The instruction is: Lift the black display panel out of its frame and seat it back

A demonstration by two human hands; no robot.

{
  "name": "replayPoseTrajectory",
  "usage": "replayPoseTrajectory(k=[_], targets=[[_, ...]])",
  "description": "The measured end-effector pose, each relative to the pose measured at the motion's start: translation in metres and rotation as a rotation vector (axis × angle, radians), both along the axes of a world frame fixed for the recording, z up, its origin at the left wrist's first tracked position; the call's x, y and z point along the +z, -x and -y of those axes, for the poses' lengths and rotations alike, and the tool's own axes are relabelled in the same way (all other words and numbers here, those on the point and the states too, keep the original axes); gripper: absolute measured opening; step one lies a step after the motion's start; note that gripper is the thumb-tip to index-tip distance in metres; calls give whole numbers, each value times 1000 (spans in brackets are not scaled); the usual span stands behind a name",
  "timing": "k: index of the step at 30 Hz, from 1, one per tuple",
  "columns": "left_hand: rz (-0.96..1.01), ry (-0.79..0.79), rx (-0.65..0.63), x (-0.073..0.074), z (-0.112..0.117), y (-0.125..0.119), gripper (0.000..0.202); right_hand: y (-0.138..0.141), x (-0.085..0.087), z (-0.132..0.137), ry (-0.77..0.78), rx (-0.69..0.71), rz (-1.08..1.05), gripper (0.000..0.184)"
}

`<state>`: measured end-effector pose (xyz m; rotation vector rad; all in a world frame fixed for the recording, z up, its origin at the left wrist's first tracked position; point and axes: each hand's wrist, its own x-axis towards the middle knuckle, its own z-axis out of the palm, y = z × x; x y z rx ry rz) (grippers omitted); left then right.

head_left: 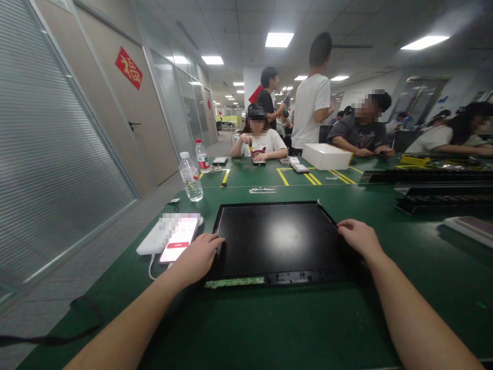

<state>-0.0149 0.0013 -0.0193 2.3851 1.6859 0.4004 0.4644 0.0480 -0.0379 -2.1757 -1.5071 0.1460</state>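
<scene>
A flat black display panel lies on the green table in front of me, with a thin green circuit strip along its near edge. My left hand rests on the panel's left edge, fingers curled over it. My right hand grips the panel's right edge, fingers bent against the rim. Both forearms reach in from the bottom of the view.
A phone lies on a white power bank left of the panel. Two water bottles stand further back. Black trays sit at right, a white box beyond. Several people sit and stand at the far end.
</scene>
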Motion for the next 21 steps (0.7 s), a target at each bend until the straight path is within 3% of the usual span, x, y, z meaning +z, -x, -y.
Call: replayPoseTrajectory(k=[11, 21], targets=[[19, -1, 26, -6, -2, 0, 57, 3, 2, 1, 7, -3, 0, 25], [64, -6, -8, 3, 1, -8, 53, 5, 4, 3, 6, -4, -5, 26]])
